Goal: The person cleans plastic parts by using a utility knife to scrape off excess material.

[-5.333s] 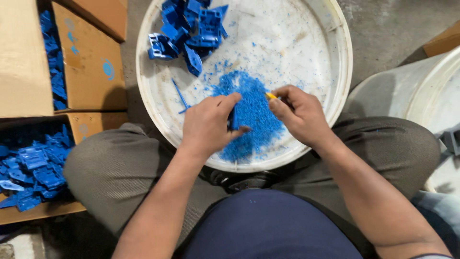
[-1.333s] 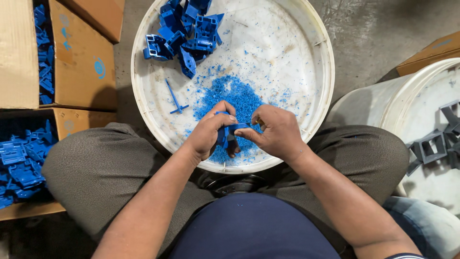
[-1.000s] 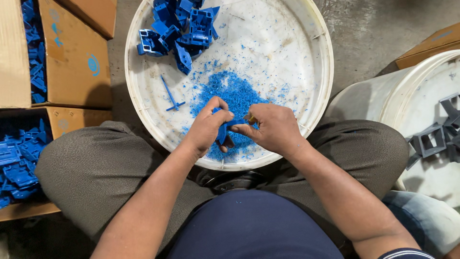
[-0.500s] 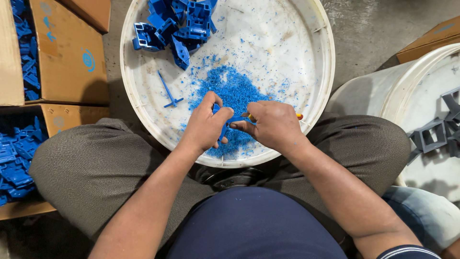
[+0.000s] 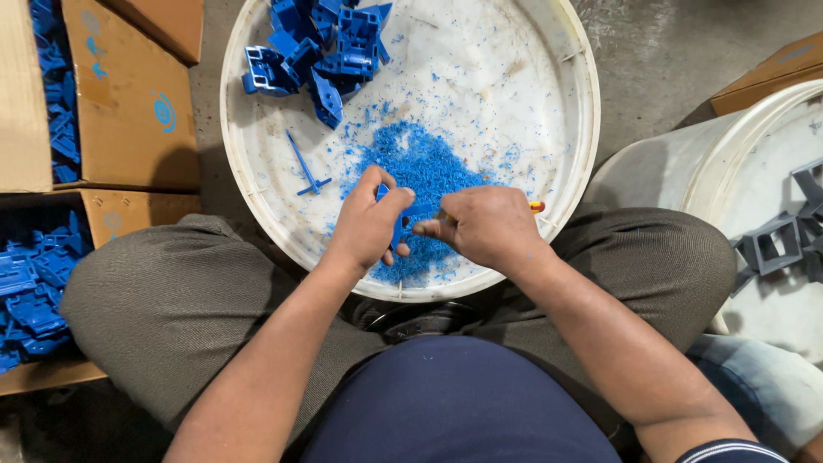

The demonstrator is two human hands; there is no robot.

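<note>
A round white tub lid lies in front of my knees. On it is a heap of blue plastic shavings and, at the far side, a pile of blue plastic parts. My left hand grips a small blue plastic part over the shavings. My right hand holds a small trimming tool with a yellow-orange handle end against that part. A thin blue sprue lies loose on the lid to the left.
Cardboard boxes stand at the left; one holds many blue parts. A white bin at the right holds grey plastic frames. Another cardboard box sits at the upper right on the concrete floor.
My head has shifted, so the lid sits slightly differently in view. Both hands stay together over the shavings, working the small blue part; the tool's yellow end now shows beside my right hand.
</note>
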